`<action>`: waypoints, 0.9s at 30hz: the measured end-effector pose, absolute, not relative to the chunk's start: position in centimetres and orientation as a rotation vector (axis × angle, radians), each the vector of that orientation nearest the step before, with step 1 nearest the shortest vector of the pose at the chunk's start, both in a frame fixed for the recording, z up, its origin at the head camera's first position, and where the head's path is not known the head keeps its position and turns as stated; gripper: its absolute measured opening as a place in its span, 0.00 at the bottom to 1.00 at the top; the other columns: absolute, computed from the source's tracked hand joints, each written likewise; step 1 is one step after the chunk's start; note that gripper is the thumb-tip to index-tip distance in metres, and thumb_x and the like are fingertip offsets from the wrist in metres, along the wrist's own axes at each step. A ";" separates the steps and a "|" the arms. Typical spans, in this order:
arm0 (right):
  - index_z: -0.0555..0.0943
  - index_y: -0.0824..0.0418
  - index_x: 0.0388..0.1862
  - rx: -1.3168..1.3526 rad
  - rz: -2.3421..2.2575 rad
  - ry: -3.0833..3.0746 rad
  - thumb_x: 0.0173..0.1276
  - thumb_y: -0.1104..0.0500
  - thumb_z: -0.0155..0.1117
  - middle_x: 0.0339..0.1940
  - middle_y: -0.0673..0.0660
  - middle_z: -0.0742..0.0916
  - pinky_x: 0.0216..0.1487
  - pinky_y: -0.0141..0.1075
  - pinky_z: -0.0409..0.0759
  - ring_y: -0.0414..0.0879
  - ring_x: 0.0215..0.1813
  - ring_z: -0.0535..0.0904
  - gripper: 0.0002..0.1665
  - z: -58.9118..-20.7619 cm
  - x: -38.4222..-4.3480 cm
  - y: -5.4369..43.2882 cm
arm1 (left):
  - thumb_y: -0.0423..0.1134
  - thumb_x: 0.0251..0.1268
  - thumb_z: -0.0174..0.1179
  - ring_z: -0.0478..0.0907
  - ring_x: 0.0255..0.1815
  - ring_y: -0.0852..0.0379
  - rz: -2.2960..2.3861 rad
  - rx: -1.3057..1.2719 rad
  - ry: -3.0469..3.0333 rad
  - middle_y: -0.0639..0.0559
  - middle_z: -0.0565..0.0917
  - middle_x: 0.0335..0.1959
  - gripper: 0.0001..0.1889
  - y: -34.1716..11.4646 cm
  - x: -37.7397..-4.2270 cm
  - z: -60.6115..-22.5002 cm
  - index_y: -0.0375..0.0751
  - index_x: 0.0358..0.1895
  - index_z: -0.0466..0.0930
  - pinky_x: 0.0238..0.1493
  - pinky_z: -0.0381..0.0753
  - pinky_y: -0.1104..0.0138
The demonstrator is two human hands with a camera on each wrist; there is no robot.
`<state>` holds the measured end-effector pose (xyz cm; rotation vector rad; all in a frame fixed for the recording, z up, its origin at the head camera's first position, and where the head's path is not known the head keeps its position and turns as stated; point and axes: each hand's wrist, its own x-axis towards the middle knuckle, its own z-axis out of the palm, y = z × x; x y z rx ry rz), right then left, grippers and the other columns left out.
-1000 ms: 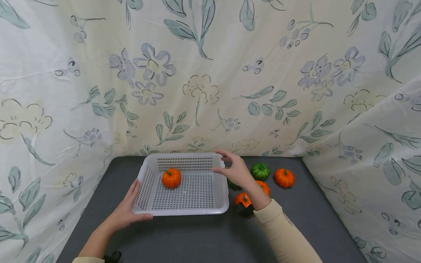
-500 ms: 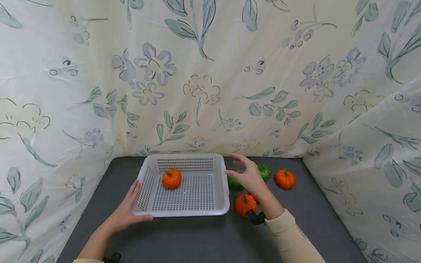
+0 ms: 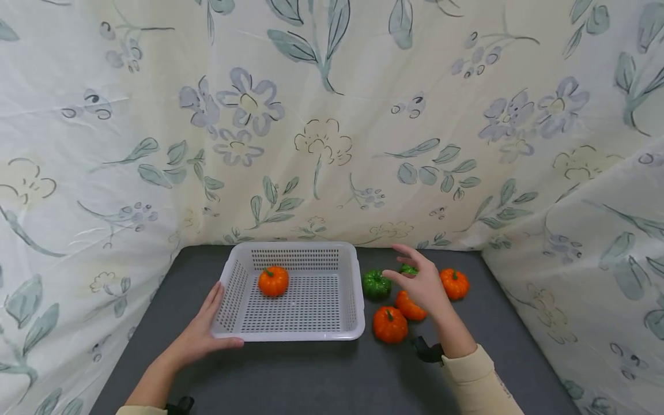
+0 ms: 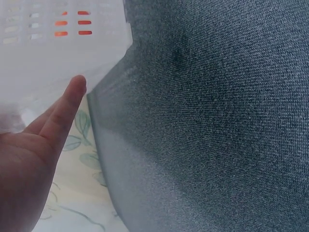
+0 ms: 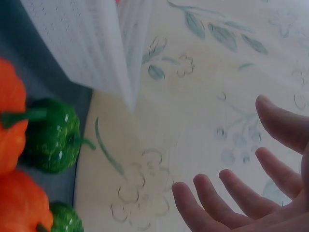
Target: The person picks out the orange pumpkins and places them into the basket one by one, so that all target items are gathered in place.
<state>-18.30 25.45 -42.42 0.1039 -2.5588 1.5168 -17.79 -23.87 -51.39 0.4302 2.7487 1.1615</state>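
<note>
The left hand (image 3: pixel 199 334) is spreading a wide grip against the near-left corner of the white basket (image 3: pixel 313 302). The right hand (image 3: pixel 426 284) is hovering, grip wide, right of the basket, near a green pumpkin (image 3: pixel 374 286).

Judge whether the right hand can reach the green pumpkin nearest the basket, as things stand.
Likely yes: the right hand is empty and close by, and nothing visible stands between it and the green pumpkin.
</note>
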 end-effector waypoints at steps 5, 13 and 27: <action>0.72 0.51 0.73 0.044 1.515 -2.526 0.62 0.47 0.76 0.74 0.57 0.75 0.61 0.60 0.78 0.60 0.71 0.73 0.41 -42.9 -17.7 27.3 | 0.56 0.45 0.78 0.42 0.79 0.27 1.123 0.422 2.762 0.43 0.30 0.84 0.70 -23.9 -18.0 -51.6 0.39 0.82 0.34 0.70 0.50 0.28; 0.69 0.50 0.75 -0.048 1.360 -2.532 0.64 0.45 0.74 0.74 0.58 0.74 0.60 0.61 0.77 0.61 0.69 0.74 0.43 -43.5 -16.9 30.0 | 0.55 0.44 0.79 0.41 0.79 0.27 1.153 0.448 2.762 0.43 0.30 0.84 0.70 -24.0 -17.9 -51.9 0.37 0.82 0.35 0.69 0.50 0.28; 0.67 0.52 0.77 -0.212 1.266 -2.496 0.64 0.41 0.73 0.75 0.63 0.73 0.62 0.65 0.72 0.66 0.71 0.71 0.46 -45.4 -16.3 34.5 | 0.54 0.45 0.79 0.41 0.79 0.27 1.165 0.443 2.773 0.45 0.29 0.84 0.69 -23.9 -17.6 -52.4 0.40 0.82 0.34 0.69 0.49 0.28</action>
